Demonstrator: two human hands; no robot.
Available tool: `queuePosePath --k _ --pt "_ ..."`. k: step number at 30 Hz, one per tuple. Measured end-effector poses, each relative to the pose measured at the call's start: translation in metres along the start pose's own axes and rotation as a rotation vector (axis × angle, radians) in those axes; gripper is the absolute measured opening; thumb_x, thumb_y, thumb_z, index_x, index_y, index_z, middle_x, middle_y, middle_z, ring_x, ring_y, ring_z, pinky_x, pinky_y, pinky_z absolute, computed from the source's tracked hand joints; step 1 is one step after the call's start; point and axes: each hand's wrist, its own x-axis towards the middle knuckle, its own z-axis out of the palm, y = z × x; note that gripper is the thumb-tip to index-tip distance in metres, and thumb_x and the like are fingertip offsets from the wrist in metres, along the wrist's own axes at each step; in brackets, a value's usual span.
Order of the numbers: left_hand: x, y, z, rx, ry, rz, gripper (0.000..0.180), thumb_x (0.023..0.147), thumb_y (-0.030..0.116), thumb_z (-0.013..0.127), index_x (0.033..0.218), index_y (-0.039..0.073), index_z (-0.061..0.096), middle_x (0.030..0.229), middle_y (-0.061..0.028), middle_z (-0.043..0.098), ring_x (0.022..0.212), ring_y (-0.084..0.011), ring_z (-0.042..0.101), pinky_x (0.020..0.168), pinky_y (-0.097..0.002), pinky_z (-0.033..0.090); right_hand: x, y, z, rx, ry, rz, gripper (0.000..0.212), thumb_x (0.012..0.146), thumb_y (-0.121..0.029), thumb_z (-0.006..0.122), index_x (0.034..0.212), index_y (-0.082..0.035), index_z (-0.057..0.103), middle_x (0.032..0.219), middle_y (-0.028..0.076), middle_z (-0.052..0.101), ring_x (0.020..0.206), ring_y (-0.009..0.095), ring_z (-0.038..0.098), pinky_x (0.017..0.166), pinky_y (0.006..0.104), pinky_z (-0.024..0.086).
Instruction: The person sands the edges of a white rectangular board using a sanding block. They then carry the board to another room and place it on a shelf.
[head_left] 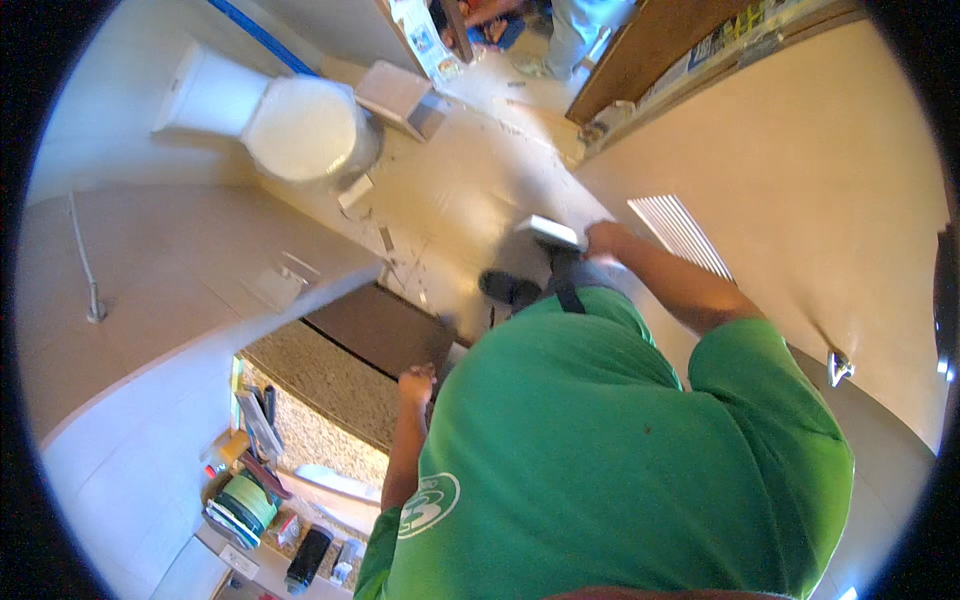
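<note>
My left hand [417, 382] hangs with curled fingers beside the speckled stone countertop [345, 375]. Whatever it holds, if anything, is hidden. My right hand [598, 240] is low by my right leg, closed at the end of a white-topped rectangular block [553, 230]. The block's underside is dark, and its exact kind is unclear. Below it shows my dark shoe [510, 288] on the pale floor [450, 190].
A white toilet [305, 125] stands at the far left, with a small box-like step [400, 95] beside it. Scraps lie on the floor. Several items, including a green roll [243, 505] and a black cylinder [308, 560], crowd the counter. Another person's leg [580, 35] appears beyond the doorway.
</note>
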Motion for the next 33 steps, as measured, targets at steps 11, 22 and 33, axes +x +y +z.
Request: queuePosePath --k 11,22,33 --pt "-0.006 0.010 0.003 0.088 0.055 0.150 0.035 0.093 0.032 0.076 0.073 0.004 0.071 0.068 -0.0085 0.070 0.064 -0.0198 0.064 0.070 -0.0384 0.053 -0.037 0.030 0.005 -0.130 -0.063 0.063 0.049 0.074 -0.040 0.081 0.107 -0.005 0.078 0.111 0.021 0.075 0.102 0.038 0.073 0.088 0.0511 0.058" --pt "0.036 -0.019 0.033 0.255 0.063 0.093 0.039 0.085 0.038 0.068 0.072 0.002 0.072 0.075 -0.0174 0.072 0.069 -0.0362 0.068 0.068 -0.0455 0.054 -0.009 0.047 0.000 -0.161 -0.090 0.055 0.040 0.071 -0.033 0.079 0.098 -0.004 0.080 0.101 0.021 0.076 0.096 0.035 0.074 0.084 0.0472 0.058" --pt "0.057 -0.023 0.067 0.116 0.026 0.039 0.040 0.088 0.039 0.065 0.078 0.001 0.072 0.078 -0.0188 0.072 0.072 -0.0356 0.070 0.068 -0.0482 0.054 -0.038 0.069 -0.014 -0.139 -0.095 0.162 0.044 0.072 -0.035 0.083 0.104 -0.005 0.079 0.105 0.020 0.076 0.100 0.033 0.072 0.089 0.0457 0.056"
